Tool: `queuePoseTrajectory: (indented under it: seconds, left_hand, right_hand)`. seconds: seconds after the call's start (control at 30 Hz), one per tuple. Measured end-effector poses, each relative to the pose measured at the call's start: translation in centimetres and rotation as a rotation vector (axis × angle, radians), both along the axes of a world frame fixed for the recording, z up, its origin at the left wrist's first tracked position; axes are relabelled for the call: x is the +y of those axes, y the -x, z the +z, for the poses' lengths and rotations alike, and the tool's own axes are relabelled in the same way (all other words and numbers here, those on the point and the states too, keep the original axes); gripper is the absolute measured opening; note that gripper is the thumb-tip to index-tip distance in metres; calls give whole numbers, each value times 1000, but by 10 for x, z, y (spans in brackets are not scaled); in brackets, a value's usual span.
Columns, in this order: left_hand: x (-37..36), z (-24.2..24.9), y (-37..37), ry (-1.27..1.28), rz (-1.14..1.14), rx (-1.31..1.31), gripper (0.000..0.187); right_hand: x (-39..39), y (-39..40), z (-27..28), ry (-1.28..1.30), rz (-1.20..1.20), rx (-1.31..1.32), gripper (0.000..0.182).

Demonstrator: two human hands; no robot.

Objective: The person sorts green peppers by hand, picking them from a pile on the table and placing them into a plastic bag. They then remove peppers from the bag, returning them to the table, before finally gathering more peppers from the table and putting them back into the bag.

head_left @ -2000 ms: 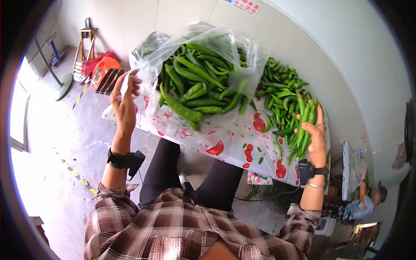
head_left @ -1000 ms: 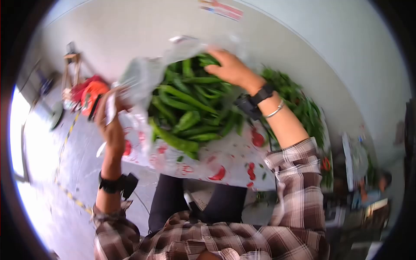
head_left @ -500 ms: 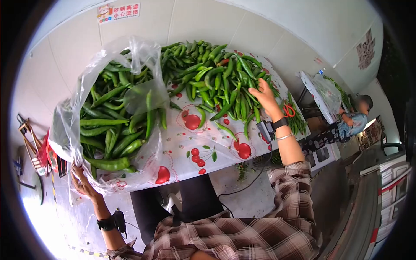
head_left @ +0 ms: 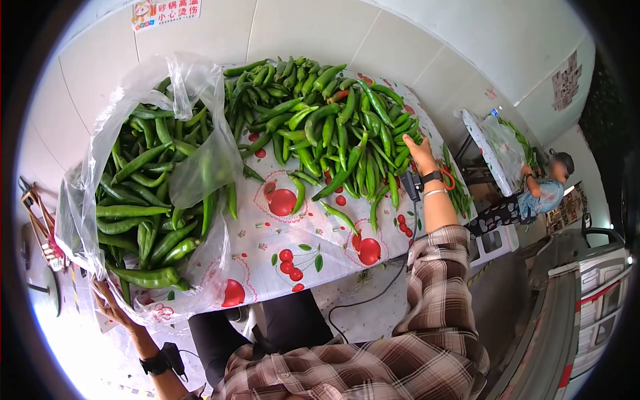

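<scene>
- A pale tiled wall rose behind the far edge of the tabletop, with a sign in red Chinese characters fixed to it.
- The tabletop wore a white cloth printed with red fruit and cherries.
- A clear plastic bag took up the left end of the tabletop, its mouth gaping and its lower rim reaching the near left corner.
- Long green peppers filled the bag, a thick one lying lowest, toward the near edge.
- A heap of green chili peppers spread from beside the bag along the far edge and toward the right edge; one red pepper showed among them.
- A stray green chili lay apart from the heap, nearer the near edge.
- The left hand was at the near left corner, fingers partly spread against the bag's rim; whether they pinched the plastic could not be told.
- The right hand was near the right edge, fingers loosely bent and touching the heap's right side; whether it had hold of any chili could not be told.
- A red looped object lay just beyond the right wrist.
- Past the right edge, another person in a blue patterned top and dark cap was at a second table.
</scene>
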State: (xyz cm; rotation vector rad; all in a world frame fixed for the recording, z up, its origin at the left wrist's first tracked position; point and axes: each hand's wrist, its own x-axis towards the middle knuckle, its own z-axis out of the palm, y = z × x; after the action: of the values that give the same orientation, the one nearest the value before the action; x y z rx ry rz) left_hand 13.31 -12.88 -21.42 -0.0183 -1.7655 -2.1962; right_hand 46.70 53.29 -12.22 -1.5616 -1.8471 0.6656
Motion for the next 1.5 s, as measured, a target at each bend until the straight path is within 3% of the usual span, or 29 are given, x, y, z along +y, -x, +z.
queuePoseTrajectory:
  seconds: [0.17, 0.3, 0.37, 0.43, 0.47, 0.63, 0.8, 0.83, 0.9, 0.97, 1.03, 1.1, 1.17, 1.2, 1.23, 1.3, 1.33, 1.5]
  left_hand:
    - [2, 7, -6, 99, 65, -53, 32]
    - [-3, 1, -5, 1, 10, -86, 32]
    - [-37, -40, 16, 53, -34, -91, 43]
    - [-67, -79, 35, 413, 56, 168, 51]
    - [-75, -87, 38, 469, 72, 143, 61]
    - [-68, -81, 36, 432, 82, 116, 71]
    - [-63, -72, 33, 445, 90, 79, 76]
    - [-66, -73, 34, 454, 79, 115, 75]
    - [-67, -72, 34, 469, 61, 146, 74]
    - [-63, -66, 29, 429, 67, 87, 73]
    - [-53, -60, 25, 403, 95, 87, 72]
    - [-52, -59, 22, 377, 124, 85, 70]
    - [-58, -63, 27, 433, 107, 110, 66]
    - [-63, -68, 30, 433, 106, 109, 66]
    - [-68, -74, 33, 461, 96, 116, 64]
    - [-72, -79, 36, 491, 78, 128, 62]
    - [-75, -81, 38, 455, 65, 89, 61]
    - [-66, -74, 37, 454, 156, 66, 62]
  right_hand:
    - [5, 17, 10, 77, -51, 9, 102]
    - [0, 32, 19, 64, -19, -101, 99]
    - [-11, 38, 25, 8, -88, -117, 93]
    - [-3, 35, 21, 31, -12, -32, 87]
    - [4, 30, 19, 50, 63, 60, 82]
    - [41, 12, 0, 201, 250, 231, 64]
    - [3, 36, 23, 80, 125, 19, 56]
    - [7, 36, 20, 86, 122, 21, 56]
    - [27, 37, 14, 186, -108, 14, 64]
    - [52, 25, 7, 254, -10, 26, 65]
    - [55, 21, 15, 387, 95, -15, 93]
    - [53, 18, 14, 302, 58, -49, 89]
    - [41, 11, 17, 409, 264, 164, 79]
    - [28, 15, 18, 256, 133, 153, 56]
    - [17, 18, 20, 256, 131, 153, 56]
    - [-24, 30, 46, 251, 285, 234, 38]
    - [5, 23, 25, 275, 406, 325, 30]
    - [16, 24, 22, 298, 399, 240, 31]
